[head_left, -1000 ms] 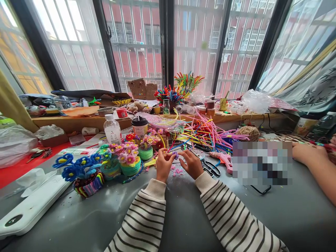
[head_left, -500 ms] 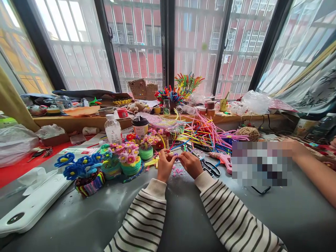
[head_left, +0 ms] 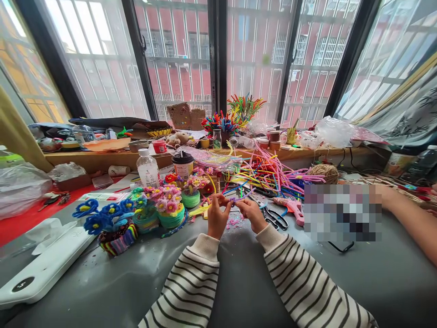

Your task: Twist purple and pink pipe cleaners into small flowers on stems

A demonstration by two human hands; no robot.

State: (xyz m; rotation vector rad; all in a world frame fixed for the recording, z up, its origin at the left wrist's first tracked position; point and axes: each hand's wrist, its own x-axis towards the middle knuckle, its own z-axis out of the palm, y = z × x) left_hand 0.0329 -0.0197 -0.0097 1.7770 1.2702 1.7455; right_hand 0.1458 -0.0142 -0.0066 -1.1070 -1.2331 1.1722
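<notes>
Between my two hands is a purple pipe cleaner (head_left: 233,201), bent into small loops at its middle. My left hand (head_left: 218,215) pinches its looped part between thumb and fingers. The fingers of my right hand (head_left: 251,214) are closed on its other side, and a purple end sticks out above them. Under the hands, pink fuzzy scraps (head_left: 235,223) lie on the grey tabletop (head_left: 239,278). Black-handled scissors (head_left: 276,218) rest just right of my right hand, beside a pink glue gun (head_left: 290,208).
Pipe-cleaner flower pots (head_left: 170,214) and a blue-flowered pot (head_left: 118,239) stand left. Behind them are a water bottle (head_left: 148,168) and a lidded cup (head_left: 182,165). Loose pipe cleaners (head_left: 273,168) pile up behind my hands. Another person's arm (head_left: 406,223) reaches in at right, near a blurred patch.
My hands have drawn slightly apart, my right one moving a little to the right. More of the purple pipe cleaner now shows between and above my fingers.
</notes>
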